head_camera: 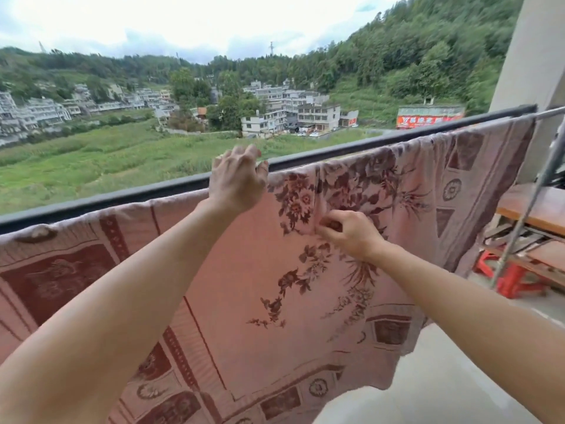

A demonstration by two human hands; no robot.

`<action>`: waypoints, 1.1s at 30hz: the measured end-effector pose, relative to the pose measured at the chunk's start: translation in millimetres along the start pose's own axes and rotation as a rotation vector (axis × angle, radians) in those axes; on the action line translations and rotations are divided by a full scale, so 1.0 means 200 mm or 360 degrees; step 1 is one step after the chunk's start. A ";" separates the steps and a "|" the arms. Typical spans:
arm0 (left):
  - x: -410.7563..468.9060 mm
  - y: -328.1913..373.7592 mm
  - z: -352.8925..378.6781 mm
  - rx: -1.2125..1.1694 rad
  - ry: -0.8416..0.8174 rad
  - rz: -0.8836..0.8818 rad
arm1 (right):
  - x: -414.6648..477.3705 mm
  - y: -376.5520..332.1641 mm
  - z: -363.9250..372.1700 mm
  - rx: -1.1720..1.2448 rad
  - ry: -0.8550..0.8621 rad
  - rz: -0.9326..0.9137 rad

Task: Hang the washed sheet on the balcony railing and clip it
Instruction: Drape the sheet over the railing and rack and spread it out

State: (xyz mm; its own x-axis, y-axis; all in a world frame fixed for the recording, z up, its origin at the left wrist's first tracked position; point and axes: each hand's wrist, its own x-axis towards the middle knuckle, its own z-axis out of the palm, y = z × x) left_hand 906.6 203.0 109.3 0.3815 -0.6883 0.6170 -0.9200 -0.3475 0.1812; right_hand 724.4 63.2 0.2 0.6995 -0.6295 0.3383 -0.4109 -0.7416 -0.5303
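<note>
Right side: pillar (532,56), metal pole (526,220), wooden bench (550,214), red stool (516,278) below. Sheet (244,286) draped over railing (122,198), long axis along it, hanging inward. Left hand (237,179) curled at railing top, grip unclear through blur. Right hand (351,232) pinches sheet fold.

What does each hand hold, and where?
Right hand pinches a fold of the sheet below the railing. Left hand is at the railing; its grip is unclear.

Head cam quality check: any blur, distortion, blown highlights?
Head view: left hand at the railing is motion-blurred; right hand pinching the sheet is sharper; wide-angle lens bows the railing; sky clips white at top; overcast light, no hard shadows.
</note>
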 end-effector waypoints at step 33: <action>0.55 0.94 0.68 0.0108 -0.0172 -0.0085 | 0.46 1.51 -0.78 -0.0105 0.0188 0.0009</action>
State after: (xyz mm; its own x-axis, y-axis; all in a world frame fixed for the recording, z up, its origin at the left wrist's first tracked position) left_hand 786.8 -24.7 106.5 0.4408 -0.7308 0.5212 -0.8912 -0.4256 0.1570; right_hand 573.4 -253.8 -8.5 0.6249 -0.6537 0.4267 -0.4547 -0.7491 -0.4817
